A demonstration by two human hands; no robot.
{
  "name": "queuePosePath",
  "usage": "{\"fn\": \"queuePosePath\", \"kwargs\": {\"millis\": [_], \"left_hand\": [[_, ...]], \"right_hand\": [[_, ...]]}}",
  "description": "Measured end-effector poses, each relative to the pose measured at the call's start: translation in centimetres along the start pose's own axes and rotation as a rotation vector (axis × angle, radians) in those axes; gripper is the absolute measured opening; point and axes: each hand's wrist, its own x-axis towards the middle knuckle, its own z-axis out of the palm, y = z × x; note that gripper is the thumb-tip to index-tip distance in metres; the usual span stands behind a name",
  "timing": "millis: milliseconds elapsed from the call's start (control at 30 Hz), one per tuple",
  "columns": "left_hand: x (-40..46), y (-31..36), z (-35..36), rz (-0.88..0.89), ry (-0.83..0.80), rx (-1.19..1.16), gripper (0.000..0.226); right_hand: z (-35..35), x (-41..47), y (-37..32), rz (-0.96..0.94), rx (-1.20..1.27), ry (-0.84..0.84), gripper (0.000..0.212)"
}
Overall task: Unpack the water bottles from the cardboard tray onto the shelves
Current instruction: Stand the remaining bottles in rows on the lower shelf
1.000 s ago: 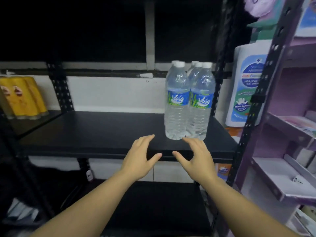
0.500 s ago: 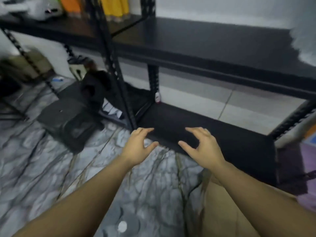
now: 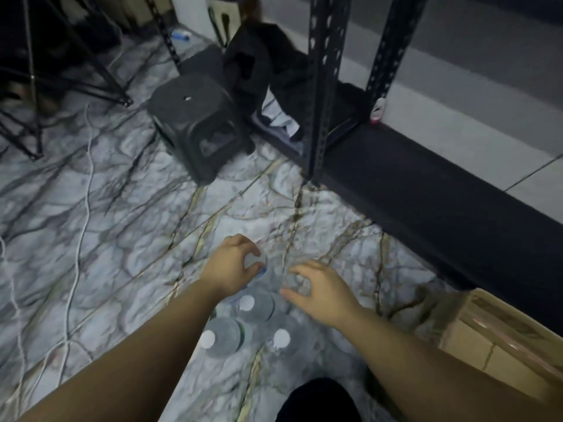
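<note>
both hands dropped to floor bottles (image 3: 254,306) (left hand (image 3: 231,266) gripping one).

Water bottles (image 3: 255,306) stand upright in a cluster on the floor (image 3: 106,239), below and between the two hands. The left hand (image 3: 230,266) is over the farthest bottle's top; the right hand (image 3: 323,292) is just right of it. A cardboard box (image 3: 499,339) lies to the right. The shelf unit's bottom shelf (image 3: 426,202) lies beyond, with a stool (image 3: 198,123) left of its post (image 3: 320,86).
</note>
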Motion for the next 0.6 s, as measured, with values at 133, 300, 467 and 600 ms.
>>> {"fn": "queuePosePath", "kwargs": {"millis": [133, 300, 467, 600], "left_hand": [[-1.5, -0.8, 1.0, 0.080, 0.022, 0.048, 0.034], [-3.4, -1.1, 1.6, 0.174, 0.060, 0.078, 0.043], [-5.3, -1.7, 2.5, 0.112, -0.123, 0.108, 0.045], [-5.5, -1.4, 2.5, 0.086, -0.199, 0.142, 0.041]], "right_hand": [[2.9, -1.7, -0.1, 0.010, 0.037, -0.139, 0.052], [4.1, -3.4, 0.3, 0.023, -0.027, -0.210, 0.057], [4.1, -3.6, -0.4, -0.004, -0.167, -0.294, 0.055], [4.0, -3.1, -1.1, -0.023, -0.255, -0.317, 0.048]]}}
